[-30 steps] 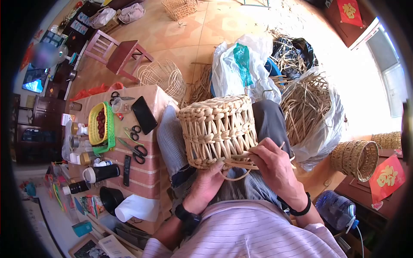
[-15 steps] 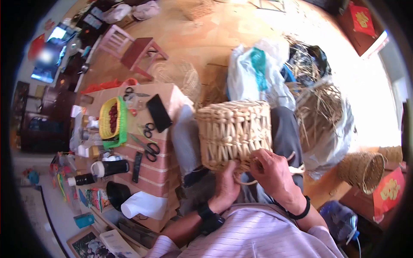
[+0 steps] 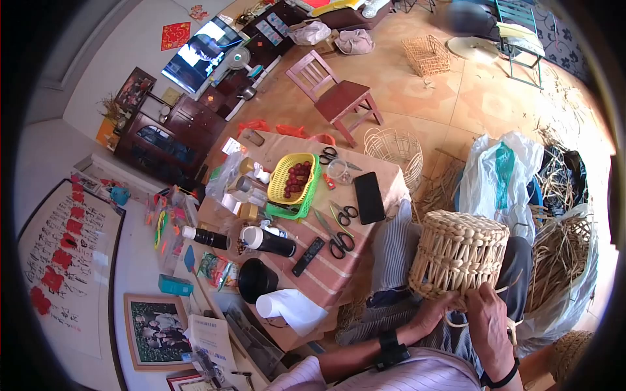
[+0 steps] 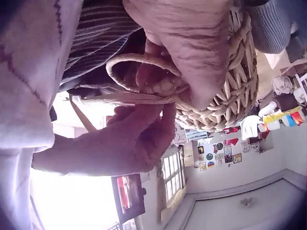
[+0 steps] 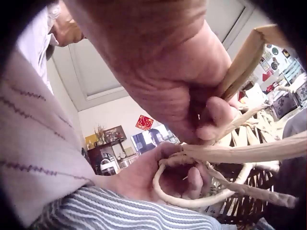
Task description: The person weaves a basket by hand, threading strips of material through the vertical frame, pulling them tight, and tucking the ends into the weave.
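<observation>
Nearest to me, both hands work at the lower rim of a woven straw basket (image 3: pixel 458 251) that lies on its side across the person's lap, resting on striped trousers.

The left hand (image 3: pixel 432 313) is curled: its fingers hook through a pale cord loop (image 5: pixel 189 203), round and twisted, which sits against the basket's rim. The right hand (image 3: pixel 490 320) is clenched just beside it, thumb and fingers pinching flat straw strands (image 5: pixel 242 72), which are broad, dry and ribbon-like. The two hands almost touch. A black band sits on each wrist.

The basket is drum-shaped, tan, with a tight plaited base and open, chunky lattice sides.

To the left of the knees stands a low table (image 3: pixel 326 277) under a striped pink cloth. On it lie black-handled scissors (image 3: pixel 339 240), a slim remote control (image 3: pixel 308 255), a dark smartphone (image 3: pixel 368 197), a black flask (image 3: pixel 267 241) on its side, and a yellow plastic colander (image 3: pixel 291 180) of red fruit nested in a green one.

To the right, clear plastic sacks hold loose straw (image 3: pixel 561 254).

Beyond the table, a bare wire basket frame (image 3: pixel 394 146) sits on the glossy tiled floor, then a reddish wooden chair (image 3: pixel 339 98), and at the far wall a lit television (image 3: pixel 199 55).
</observation>
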Tool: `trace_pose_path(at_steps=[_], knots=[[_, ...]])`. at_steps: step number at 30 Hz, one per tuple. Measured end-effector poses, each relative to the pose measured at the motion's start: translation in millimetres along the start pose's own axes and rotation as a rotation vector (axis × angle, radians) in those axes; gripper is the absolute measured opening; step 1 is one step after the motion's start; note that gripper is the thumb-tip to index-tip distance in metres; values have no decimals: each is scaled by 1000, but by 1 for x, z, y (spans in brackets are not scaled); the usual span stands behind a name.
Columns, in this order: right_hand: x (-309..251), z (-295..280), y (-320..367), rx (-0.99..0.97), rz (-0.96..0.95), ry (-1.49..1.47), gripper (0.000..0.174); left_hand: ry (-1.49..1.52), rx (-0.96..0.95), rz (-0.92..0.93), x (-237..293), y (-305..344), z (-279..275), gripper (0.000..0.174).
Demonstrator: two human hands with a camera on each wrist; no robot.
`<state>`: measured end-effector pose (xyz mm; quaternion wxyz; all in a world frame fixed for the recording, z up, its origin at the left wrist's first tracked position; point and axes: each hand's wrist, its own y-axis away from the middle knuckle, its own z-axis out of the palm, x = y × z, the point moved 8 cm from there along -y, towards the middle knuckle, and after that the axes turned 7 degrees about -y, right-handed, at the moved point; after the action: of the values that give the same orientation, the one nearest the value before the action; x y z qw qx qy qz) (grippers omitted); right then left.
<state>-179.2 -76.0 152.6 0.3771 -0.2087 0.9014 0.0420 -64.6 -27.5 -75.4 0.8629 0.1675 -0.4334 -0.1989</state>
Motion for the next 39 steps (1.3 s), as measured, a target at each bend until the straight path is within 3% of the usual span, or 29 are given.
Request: trace_pose_path(at_steps=[7,19,36,39], knots=[[30,16,-1,93,142,-124,8,121,-23,-44,22,13,20,37],[26,8,8,259,129,-205,12,241,53,-152,16,19,22,27],[21,14,6,299,64,-82,11,276,29,-211,20,20,28,28],[22,13,6,277,82,-45,10,220,45,-144,20,14,23,28]])
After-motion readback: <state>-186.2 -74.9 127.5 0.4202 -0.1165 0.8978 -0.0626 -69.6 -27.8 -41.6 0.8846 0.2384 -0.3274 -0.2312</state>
